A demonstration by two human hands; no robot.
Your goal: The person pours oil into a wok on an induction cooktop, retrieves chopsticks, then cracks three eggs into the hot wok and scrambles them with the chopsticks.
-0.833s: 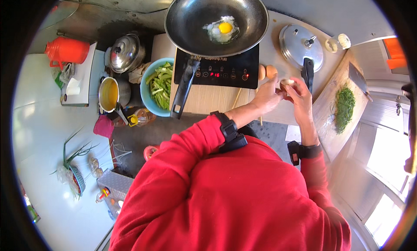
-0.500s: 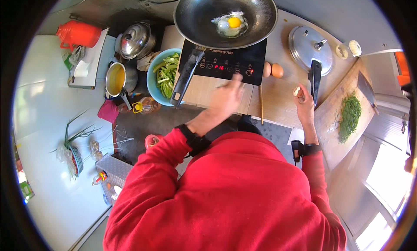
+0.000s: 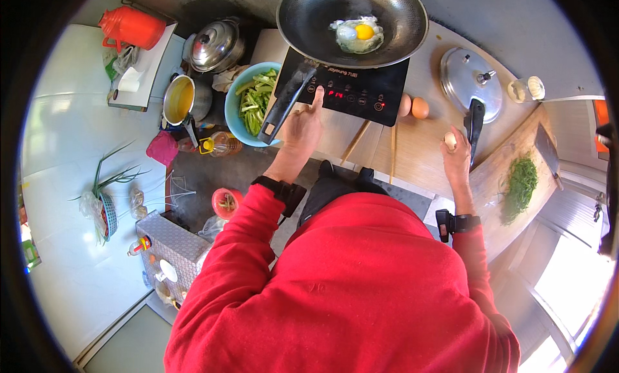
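My left hand has its index finger stretched out to the touch panel of a black induction cooktop, which shows lit red digits. The hand holds nothing. On the cooktop sits a dark wok, its black handle pointing toward me just left of that hand. In the wok an egg is frying, the yolk whole and the white partly set. Over the counter's front edge, my right hand is closed around an eggshell. Two brown eggs lie beside the cooktop's right side.
Chopsticks lie apart at the counter edge. A blue bowl of cut greens stands left, near an oil bottle and a pot. Rightward are a pressure-cooker lid and a cutting board with chopped greens and a cleaver.
My left hand has moved left along the cooktop, its index finger now at the panel. The displayed number has changed. My right hand still holds the eggshell, and the whole view has shifted slightly.
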